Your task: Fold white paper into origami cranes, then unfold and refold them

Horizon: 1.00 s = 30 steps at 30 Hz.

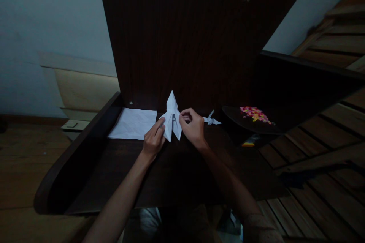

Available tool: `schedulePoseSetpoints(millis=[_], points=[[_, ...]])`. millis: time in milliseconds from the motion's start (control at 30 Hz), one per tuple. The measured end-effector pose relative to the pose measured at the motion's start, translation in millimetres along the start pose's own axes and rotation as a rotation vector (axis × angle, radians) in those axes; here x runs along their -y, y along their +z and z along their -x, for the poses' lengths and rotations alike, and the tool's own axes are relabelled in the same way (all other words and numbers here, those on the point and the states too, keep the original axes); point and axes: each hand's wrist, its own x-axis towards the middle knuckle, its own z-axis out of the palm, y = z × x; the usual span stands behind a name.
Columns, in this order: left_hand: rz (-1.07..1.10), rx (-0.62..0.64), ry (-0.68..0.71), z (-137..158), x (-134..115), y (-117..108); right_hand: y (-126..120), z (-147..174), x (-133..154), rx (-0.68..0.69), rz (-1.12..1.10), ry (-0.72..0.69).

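A white folded paper figure [172, 104] stands out in the middle of the dark desk, one point upward and two narrow flaps pointing down toward me. My left hand [154, 136] pinches its left edge between thumb and fingers. On the opposite edge, my right hand [193, 124] has thumb and forefinger closed on the paper. Just beyond my right hand lies a small finished origami crane [211, 120], partly hidden by that hand. Creased white paper sheets [134, 123] lie flat to the left of my left hand.
The dark wooden desk [176, 174] has a raised side [76, 152] on the left and a tall back panel [185, 38]. A corner shelf [236, 117] at right carries many small pink and yellow pieces [256, 114]. Wooden slats [322, 133] stand farther right.
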Motion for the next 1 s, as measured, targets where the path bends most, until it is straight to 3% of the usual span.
schedulePoseSetpoints(millis=[200,267,367,500,633,900,1000], points=[[0.142,0.165,-0.014,-4.8,-1.4,4.2,4.5,0.5,-5.8,-0.141,-0.032,-0.004],[0.226,0.207,-0.064,-7.2,-3.6,4.2,3.2,1.9,-6.3,-0.156,0.046,-0.088],[0.431,0.242,-0.249,-9.5,-6.2,3.0,0.9,5.5,-6.5,-0.136,0.156,-0.261],[0.732,0.139,-0.529,-13.5,-8.9,3.8,2.7,12.4,-6.8,-0.065,0.192,-0.379],[0.715,-0.024,-0.75,-19.9,-12.4,7.0,8.8,19.7,-6.1,-0.028,0.156,-0.379],[0.686,-0.139,-0.793,-20.1,-9.9,7.0,15.3,26.1,-6.7,0.026,0.051,-0.355],[0.67,-0.151,-0.807,-19.9,-7.6,6.7,13.9,24.5,-7.6,0.01,0.055,-0.283]])
